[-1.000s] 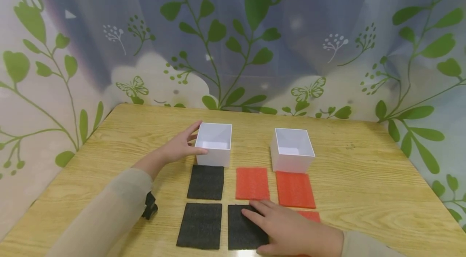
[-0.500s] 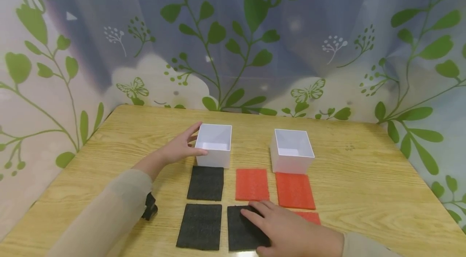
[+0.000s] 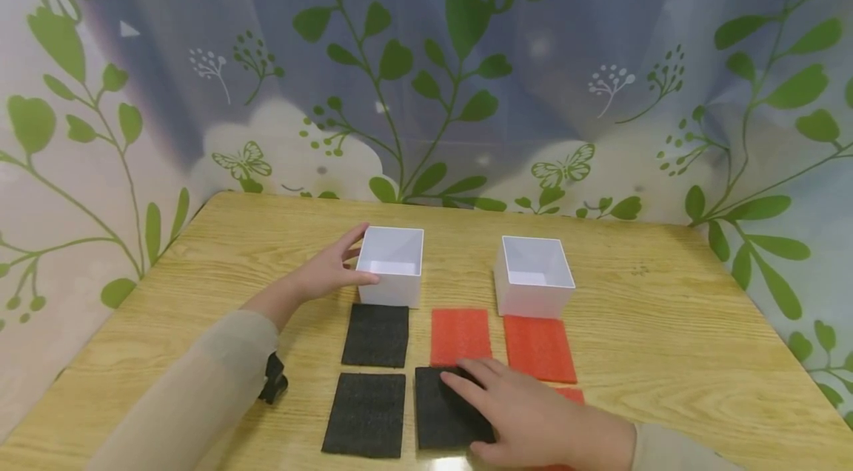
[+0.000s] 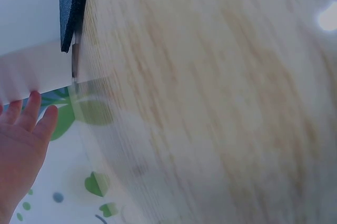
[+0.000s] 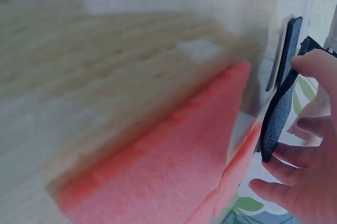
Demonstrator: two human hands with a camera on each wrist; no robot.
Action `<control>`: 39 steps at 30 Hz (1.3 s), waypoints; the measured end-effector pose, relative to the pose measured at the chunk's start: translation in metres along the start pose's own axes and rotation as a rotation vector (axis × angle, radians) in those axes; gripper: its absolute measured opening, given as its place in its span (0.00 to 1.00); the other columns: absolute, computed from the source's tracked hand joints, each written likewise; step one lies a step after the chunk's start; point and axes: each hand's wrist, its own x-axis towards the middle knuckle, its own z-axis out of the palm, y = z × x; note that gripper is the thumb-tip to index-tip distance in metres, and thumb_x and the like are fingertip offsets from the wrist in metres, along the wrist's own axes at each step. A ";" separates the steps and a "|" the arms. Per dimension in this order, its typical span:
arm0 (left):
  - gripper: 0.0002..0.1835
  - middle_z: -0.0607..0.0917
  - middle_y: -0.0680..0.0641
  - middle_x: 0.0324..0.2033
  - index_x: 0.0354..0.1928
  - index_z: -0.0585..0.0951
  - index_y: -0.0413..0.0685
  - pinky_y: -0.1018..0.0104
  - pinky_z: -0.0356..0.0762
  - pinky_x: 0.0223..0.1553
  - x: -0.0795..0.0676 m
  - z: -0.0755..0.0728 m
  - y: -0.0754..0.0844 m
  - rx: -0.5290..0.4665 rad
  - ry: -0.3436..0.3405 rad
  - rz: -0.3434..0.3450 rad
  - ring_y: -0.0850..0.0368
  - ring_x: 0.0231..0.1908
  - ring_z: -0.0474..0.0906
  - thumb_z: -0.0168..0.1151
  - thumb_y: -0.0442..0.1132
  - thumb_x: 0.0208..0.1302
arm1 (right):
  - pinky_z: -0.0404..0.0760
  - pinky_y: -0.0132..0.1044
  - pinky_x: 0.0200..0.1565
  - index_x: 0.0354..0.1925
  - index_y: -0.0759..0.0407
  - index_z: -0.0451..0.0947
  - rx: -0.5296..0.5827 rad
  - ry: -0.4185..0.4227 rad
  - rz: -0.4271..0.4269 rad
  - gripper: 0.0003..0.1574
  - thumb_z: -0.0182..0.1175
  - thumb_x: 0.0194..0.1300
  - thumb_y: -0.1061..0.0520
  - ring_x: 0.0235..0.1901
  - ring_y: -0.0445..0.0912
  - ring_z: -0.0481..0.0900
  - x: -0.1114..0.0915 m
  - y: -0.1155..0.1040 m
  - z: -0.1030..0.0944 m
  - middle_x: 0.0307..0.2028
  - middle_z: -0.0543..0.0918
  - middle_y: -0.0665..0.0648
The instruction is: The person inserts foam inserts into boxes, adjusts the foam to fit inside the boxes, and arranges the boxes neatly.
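My left hand (image 3: 329, 269) holds the left white open box (image 3: 395, 289) at its left side, thumb on the front face and fingers toward the back. In the left wrist view its fingertips touch the box wall (image 4: 34, 71). With thumb and fingers, my right hand (image 3: 529, 412) pinches a thin black square pad (image 3: 443, 415) by its edges. The right wrist view shows that pad (image 5: 277, 116) bent and lifted off the table. Two more black pads, one behind (image 3: 376, 335) and one in front (image 3: 365, 415), lie flat to its left.
A second white open box (image 3: 535, 293) stands to the right on the wooden table (image 3: 666, 330). Red square pads, one on the left (image 3: 461, 336) and one on the right (image 3: 540, 349), lie before it, with more red partly under my right hand. A leaf-patterned curtain (image 3: 426, 86) hangs behind.
The black pad under my right hand has come up off the table and shifted slightly away from me. My left hand and the boxes stay put.
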 end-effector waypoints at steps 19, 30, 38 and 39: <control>0.58 0.40 0.44 0.72 0.73 0.37 0.53 0.44 0.51 0.63 0.000 0.000 0.000 0.013 0.005 -0.007 0.41 0.69 0.46 0.70 0.48 0.53 | 0.69 0.47 0.56 0.72 0.49 0.51 -0.020 -0.012 0.039 0.48 0.58 0.61 0.38 0.61 0.51 0.64 0.003 0.001 -0.016 0.66 0.61 0.57; 0.58 0.40 0.44 0.72 0.73 0.37 0.53 0.44 0.51 0.63 0.000 0.000 0.001 0.022 0.000 -0.010 0.40 0.69 0.45 0.70 0.49 0.53 | 0.71 0.47 0.55 0.72 0.49 0.49 -0.026 0.013 0.056 0.50 0.60 0.59 0.39 0.61 0.52 0.64 0.002 0.001 -0.020 0.66 0.61 0.58; 0.57 0.40 0.44 0.72 0.73 0.37 0.53 0.44 0.51 0.63 0.001 0.000 0.000 0.016 -0.001 -0.003 0.41 0.69 0.46 0.69 0.48 0.54 | 0.70 0.47 0.56 0.72 0.50 0.50 -0.048 0.035 0.062 0.50 0.60 0.59 0.39 0.61 0.52 0.64 0.002 0.002 -0.026 0.66 0.61 0.58; 0.57 0.40 0.44 0.72 0.73 0.37 0.53 0.44 0.51 0.63 0.001 -0.001 -0.001 0.016 -0.001 -0.003 0.41 0.69 0.46 0.69 0.48 0.54 | 0.70 0.47 0.56 0.72 0.50 0.50 -0.048 0.036 0.065 0.51 0.60 0.59 0.39 0.61 0.51 0.63 0.002 0.002 -0.027 0.66 0.61 0.58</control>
